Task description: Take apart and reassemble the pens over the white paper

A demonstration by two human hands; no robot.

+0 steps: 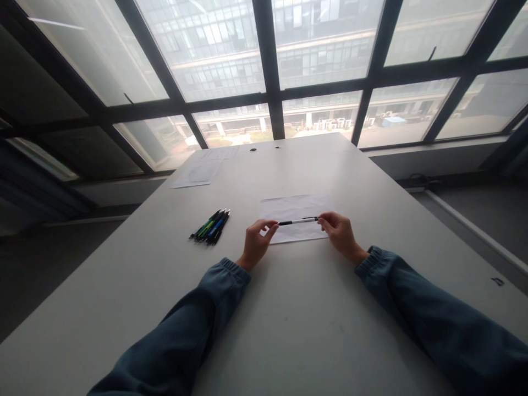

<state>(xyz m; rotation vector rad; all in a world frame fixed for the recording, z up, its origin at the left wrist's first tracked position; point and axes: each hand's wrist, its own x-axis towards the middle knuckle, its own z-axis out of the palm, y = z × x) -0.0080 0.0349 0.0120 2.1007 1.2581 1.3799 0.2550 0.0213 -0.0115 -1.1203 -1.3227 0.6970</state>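
Observation:
A black and white pen (pixel 297 221) is held level between my two hands, above a white sheet of paper (pixel 289 207). My left hand (pixel 256 242) pinches the pen's black end between thumb and fingertips. At the other end, where the clip is, my right hand (pixel 340 235) grips it in the same way. To the left of my left hand lies a bunch of pens (pixel 210 226), mostly black, with green, yellow and blue ones among them.
More papers (pixel 198 171) lie at the far left of the white table (pixel 280 324). Two small round fittings sit near its far edge. A small dark object (pixel 498 281) rests near the right edge. Large windows (pixel 322 49) stand behind the table.

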